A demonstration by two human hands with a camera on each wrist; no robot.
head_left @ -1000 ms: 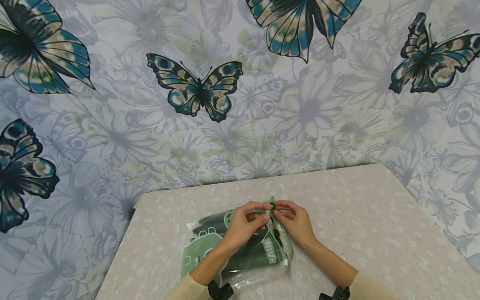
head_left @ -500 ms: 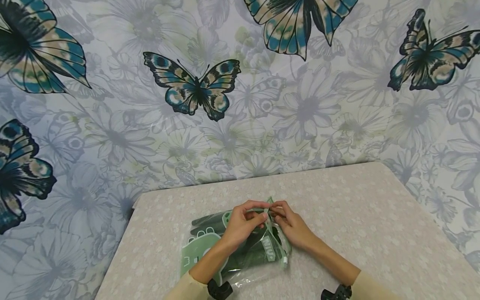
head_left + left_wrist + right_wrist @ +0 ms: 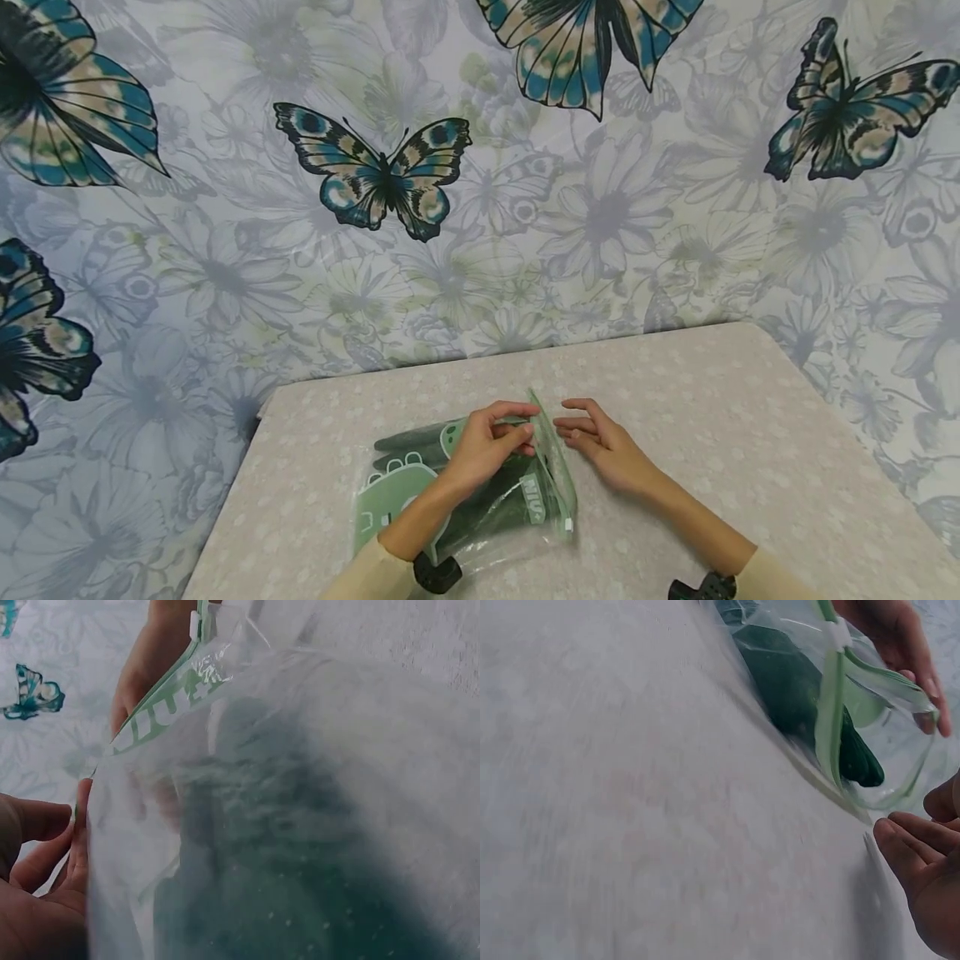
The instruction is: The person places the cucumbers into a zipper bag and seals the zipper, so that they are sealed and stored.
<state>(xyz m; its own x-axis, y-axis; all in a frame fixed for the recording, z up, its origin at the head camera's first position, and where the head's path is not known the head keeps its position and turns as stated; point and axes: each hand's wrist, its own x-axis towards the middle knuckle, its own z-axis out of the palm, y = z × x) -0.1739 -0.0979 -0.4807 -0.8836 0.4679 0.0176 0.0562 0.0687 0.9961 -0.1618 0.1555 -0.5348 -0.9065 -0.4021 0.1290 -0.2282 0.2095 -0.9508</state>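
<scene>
A clear zip bag with a green-edged mouth and a light green print lies on the table. Inside it is something dark green and soft-looking, folded; its kind cannot be told. My left hand pinches the bag's edge between thumb and fingers, near the far end of the mouth. That mouth gapes in the right wrist view, with the white slider at its near end. To the right of the mouth, my right hand is held apart from the bag, fingers extended and holding nothing.
A pale patterned cloth covers the table. Behind it hangs a floral backdrop with butterflies. Each wrist carries a black camera mount, such as the right mount.
My right hand has let go of the bag's edge and moved right. The mouth now spreads wider. My left hand keeps its pinch on the edge.
</scene>
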